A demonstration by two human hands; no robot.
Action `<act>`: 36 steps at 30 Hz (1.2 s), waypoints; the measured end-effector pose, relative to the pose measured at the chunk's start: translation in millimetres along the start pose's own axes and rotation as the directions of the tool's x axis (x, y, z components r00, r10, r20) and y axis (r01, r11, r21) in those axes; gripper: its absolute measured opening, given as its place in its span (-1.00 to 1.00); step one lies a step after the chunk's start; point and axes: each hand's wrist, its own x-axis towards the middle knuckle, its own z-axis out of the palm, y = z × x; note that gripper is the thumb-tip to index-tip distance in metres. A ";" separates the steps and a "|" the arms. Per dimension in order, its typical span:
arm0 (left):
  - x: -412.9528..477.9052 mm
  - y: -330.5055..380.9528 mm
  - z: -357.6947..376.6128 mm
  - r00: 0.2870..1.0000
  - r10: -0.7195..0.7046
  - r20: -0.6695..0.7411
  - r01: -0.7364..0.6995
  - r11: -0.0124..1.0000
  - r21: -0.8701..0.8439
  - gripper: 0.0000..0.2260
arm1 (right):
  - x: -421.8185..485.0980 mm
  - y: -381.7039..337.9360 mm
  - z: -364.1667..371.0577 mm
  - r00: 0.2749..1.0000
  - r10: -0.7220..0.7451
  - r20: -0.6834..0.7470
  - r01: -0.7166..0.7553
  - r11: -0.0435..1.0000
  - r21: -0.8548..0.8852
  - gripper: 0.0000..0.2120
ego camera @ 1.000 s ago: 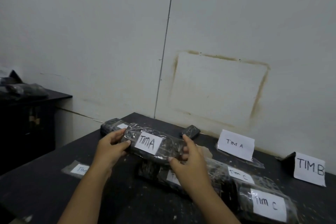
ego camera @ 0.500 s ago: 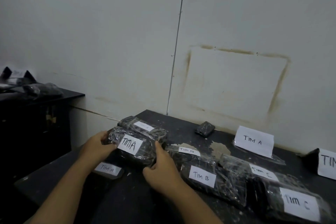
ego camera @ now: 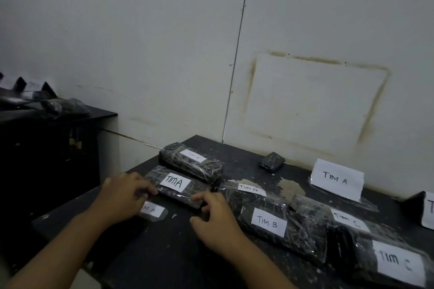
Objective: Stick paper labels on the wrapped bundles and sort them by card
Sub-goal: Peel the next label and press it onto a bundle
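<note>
Lying between left grip (ego camera: 122, 195) and right grip (ego camera: 215, 217), TIM A bundle (ego camera: 178, 186)

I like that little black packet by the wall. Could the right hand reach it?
Probably yes. The little packet sits alone, uncovered, and the right hand looks free; it would only reach over the far TIM B bundle.

The person's left hand (ego camera: 122, 195) and right hand (ego camera: 216, 220) are bare, and both forearms show uncovered skin down to the picture's lower edge
</note>
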 end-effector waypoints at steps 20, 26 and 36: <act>5.3 -1.3 -0.9 0.970 0.155 0.186 -0.212 0.914 0.347 -0.75 | -19.6 27.4 -20.7 0.995 -0.088 -0.039 0.090 0.995 0.036 -0.74; 6.9 3.4 -9.5 0.964 0.164 0.209 -0.233 0.901 0.366 -0.79 | -29.4 42.0 -14.8 0.988 -0.113 -0.106 0.120 0.991 0.064 -0.80; 7.3 2.2 -18.8 0.948 0.170 0.270 -0.237 0.942 0.239 -0.75 | -32.9 48.8 -10.1 0.981 -0.174 -0.085 0.180 0.982 0.063 -0.78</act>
